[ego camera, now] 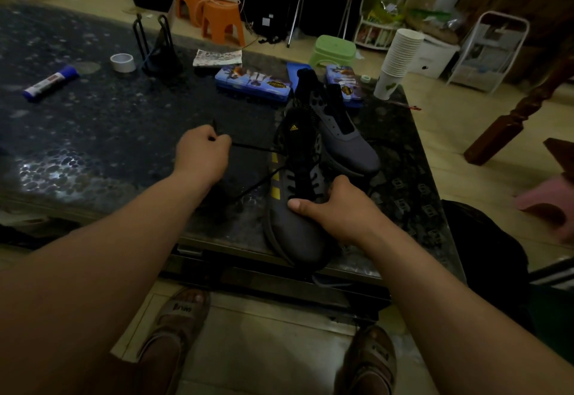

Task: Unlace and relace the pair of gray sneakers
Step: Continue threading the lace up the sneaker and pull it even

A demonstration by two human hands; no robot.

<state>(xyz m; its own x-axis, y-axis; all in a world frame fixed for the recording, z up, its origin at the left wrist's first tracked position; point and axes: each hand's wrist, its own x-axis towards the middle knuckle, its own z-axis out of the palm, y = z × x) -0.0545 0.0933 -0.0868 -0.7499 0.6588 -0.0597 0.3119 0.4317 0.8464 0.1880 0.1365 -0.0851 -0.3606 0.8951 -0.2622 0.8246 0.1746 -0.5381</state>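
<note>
Dark table (93, 121), sneaker (292, 233) lengthwise, toe toward person, right hand (338, 208) gripping it, left hand (202, 155) pinching lace (251, 147).

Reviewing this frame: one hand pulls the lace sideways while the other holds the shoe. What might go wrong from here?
The near sneaker overhangs the edge of the table, and only the right hand steadies it, so a hard tug may drag it off. The left hand pinches the black lace near its tip, which may slip free.
</note>
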